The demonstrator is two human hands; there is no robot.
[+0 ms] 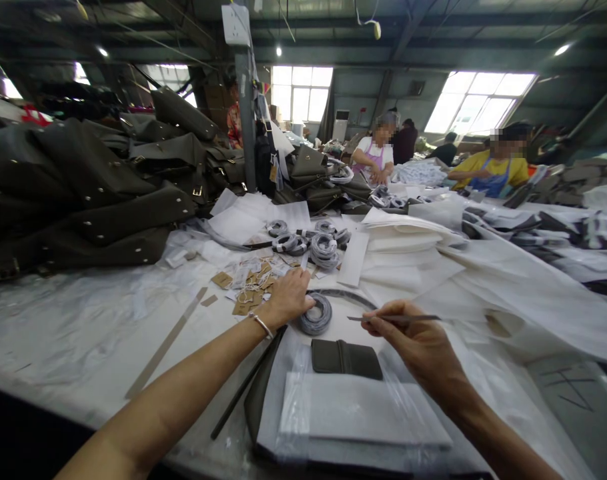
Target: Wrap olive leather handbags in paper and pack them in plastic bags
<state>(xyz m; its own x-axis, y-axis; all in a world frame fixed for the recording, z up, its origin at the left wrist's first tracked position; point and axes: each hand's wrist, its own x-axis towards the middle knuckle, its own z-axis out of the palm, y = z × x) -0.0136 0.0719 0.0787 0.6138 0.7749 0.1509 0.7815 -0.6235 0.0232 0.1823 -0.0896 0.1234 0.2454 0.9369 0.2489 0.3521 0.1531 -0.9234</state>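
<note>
In the head view, at the frame's centre, the left hand point(286, 297) lies knuckles-up with its fingers bent, the thumb touching a coiled grey strap roll point(315, 315). Whether it grips the roll cannot be told. Just right of it, the right hand point(416, 340) pinches a thin grey metal strip point(393, 319) pointing left towards the roll.

Below both hands lie a dark olive folded leather pouch point(346, 358) and a clear plastic-wrapped white packet point(353, 413). Small brown card tags point(248, 285) lie just beside the left hand. Dark olive leather bags point(83, 193) are piled at the upper left.
</note>
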